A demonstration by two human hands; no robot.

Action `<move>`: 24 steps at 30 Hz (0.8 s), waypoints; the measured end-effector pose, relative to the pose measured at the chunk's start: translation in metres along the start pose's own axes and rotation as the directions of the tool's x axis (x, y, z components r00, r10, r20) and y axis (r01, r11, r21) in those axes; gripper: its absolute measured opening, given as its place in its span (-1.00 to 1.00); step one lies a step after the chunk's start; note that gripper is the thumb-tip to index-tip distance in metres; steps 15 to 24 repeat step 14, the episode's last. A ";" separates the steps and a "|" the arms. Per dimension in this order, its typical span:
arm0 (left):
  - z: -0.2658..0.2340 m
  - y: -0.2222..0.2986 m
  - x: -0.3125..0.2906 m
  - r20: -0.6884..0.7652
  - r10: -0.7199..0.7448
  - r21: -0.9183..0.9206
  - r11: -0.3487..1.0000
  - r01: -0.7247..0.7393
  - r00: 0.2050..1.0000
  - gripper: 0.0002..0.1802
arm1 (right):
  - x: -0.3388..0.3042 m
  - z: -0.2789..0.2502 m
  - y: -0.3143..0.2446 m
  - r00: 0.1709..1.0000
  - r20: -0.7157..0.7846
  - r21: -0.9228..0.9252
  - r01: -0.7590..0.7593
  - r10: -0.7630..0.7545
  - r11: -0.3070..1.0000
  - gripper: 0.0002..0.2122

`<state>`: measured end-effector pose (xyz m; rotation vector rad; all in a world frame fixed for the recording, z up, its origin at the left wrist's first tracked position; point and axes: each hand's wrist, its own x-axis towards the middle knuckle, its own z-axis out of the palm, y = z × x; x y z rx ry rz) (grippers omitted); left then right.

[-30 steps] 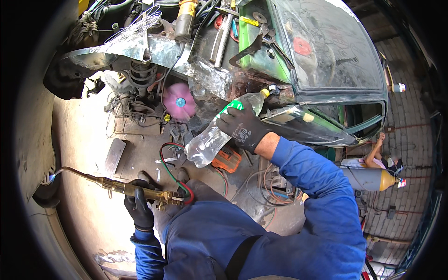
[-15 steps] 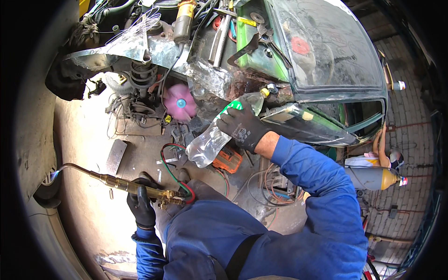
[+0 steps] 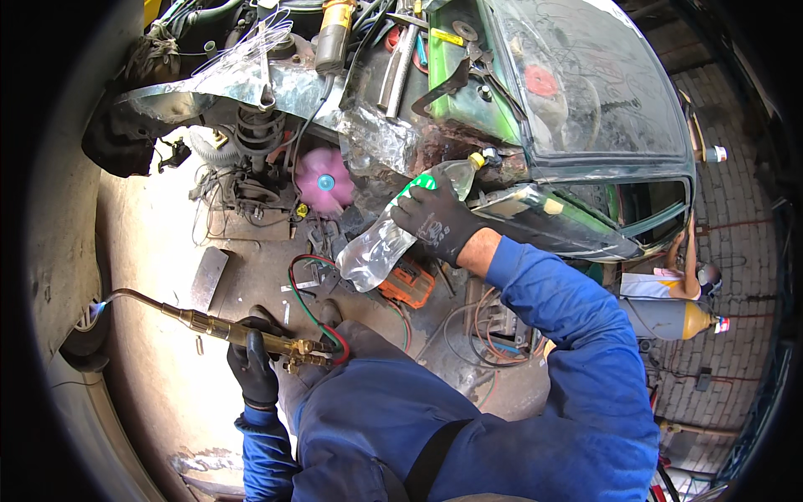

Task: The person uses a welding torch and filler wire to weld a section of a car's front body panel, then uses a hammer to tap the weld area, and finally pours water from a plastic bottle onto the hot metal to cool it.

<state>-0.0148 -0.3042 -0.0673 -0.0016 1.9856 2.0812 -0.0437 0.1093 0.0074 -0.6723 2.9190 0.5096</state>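
In a black glove, my left hand (image 3: 254,368) is closed round the brass body of a gas torch (image 3: 209,325). A blue flame (image 3: 99,309) burns at the torch's bent tip, close to a pale panel at the far left. My right hand (image 3: 437,224), also gloved, grips a clear plastic bottle (image 3: 374,253) with a green label and a yellow cap (image 3: 477,160). The bottle is tilted, its cap end up beside the rusty, bare-metal body of a car (image 3: 381,144). Red and green hoses (image 3: 304,306) run from the torch.
Tools lie on the car, among them an angle grinder (image 3: 335,38) and a wrench (image 3: 265,88). A pink fan-shaped disc (image 3: 324,181) sits by the exposed suspension spring (image 3: 258,130). On the floor are an orange case (image 3: 407,284) and a metal plate (image 3: 210,276). Another person (image 3: 669,283) is near a gas cylinder (image 3: 669,320).
The bottle and my right hand have shifted very slightly against the car, with the bottle's base a little higher. My left hand and the lit torch stay almost where they were.
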 end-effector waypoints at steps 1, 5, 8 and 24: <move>0.001 0.000 0.000 -0.007 0.004 -0.002 1.000 -0.004 1.000 -0.68 | 0.000 0.000 0.001 1.000 0.003 -0.006 0.002 -0.002 1.000 -0.77; 0.002 0.000 0.002 -0.016 0.042 0.004 0.999 -0.042 0.999 -0.68 | 0.002 0.000 0.004 1.000 0.005 -0.024 0.008 -0.008 1.000 -0.77; 0.001 0.001 0.003 -0.006 0.020 -0.002 1.000 -0.020 1.000 -0.68 | 0.005 0.002 0.006 1.000 0.001 -0.017 0.018 -0.018 1.000 -0.77; -0.002 0.003 0.004 0.000 0.006 0.009 1.000 -0.006 1.000 -0.68 | 0.008 0.004 0.008 1.000 0.000 0.008 0.030 -0.030 1.000 -0.77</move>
